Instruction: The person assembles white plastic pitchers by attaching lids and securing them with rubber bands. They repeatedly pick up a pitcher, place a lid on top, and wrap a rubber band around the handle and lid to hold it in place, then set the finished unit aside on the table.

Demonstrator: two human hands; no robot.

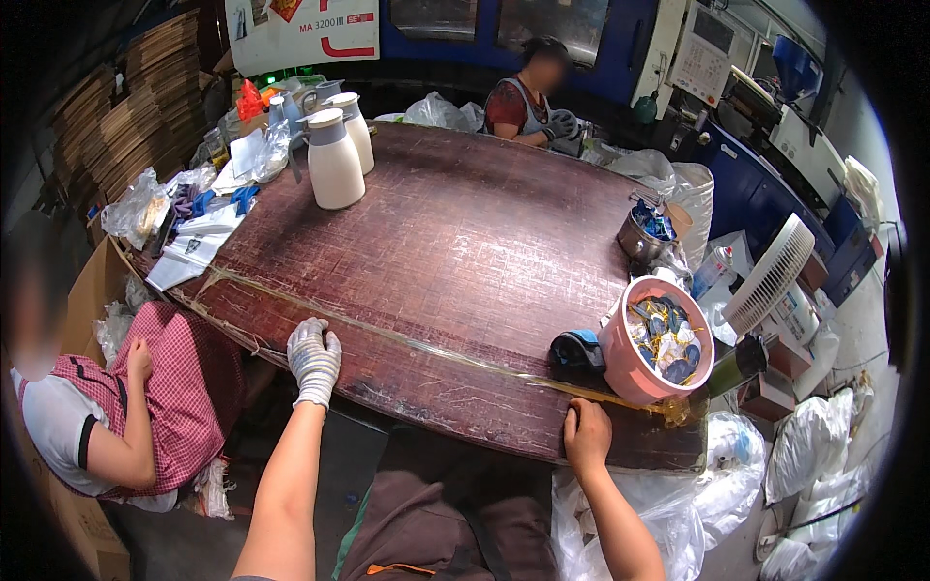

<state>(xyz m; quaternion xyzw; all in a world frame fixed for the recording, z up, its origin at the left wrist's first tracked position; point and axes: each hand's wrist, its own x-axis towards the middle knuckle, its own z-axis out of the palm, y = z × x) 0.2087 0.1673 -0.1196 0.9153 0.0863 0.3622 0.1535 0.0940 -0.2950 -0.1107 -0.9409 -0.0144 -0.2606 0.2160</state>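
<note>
The tabletop (484, 242), dark red and scuffed, filled the middle of the frame, its long axis seeming to run from the left of the frame down to the lower right, though the fisheye bend made its true outline hard to judge. A shiny strip (436, 349) followed nearly the same slant close to the near edge. The left hand (315, 360), in a striped white glove, rested at that edge left of centre, fingers bent and pointing up the frame; its palm was hidden, so I could not tell whether it gripped anything. The bare right hand (588, 436) lay at the edge in the lower right, fingers curled, its palm also out of sight and its grip equally unclear. Just above it, a pink bucket (628, 363) covered part of the right end, with a black-and-blue item (575, 351) of uncertain kind beside it. Two pale jugs (335, 172) stood upright at upper left, the nearer partly hiding the other. White sheets (189, 254) and plastic bags covered the left end. A seated person (126, 426) was cut off by the dark rim at lower left.
</note>
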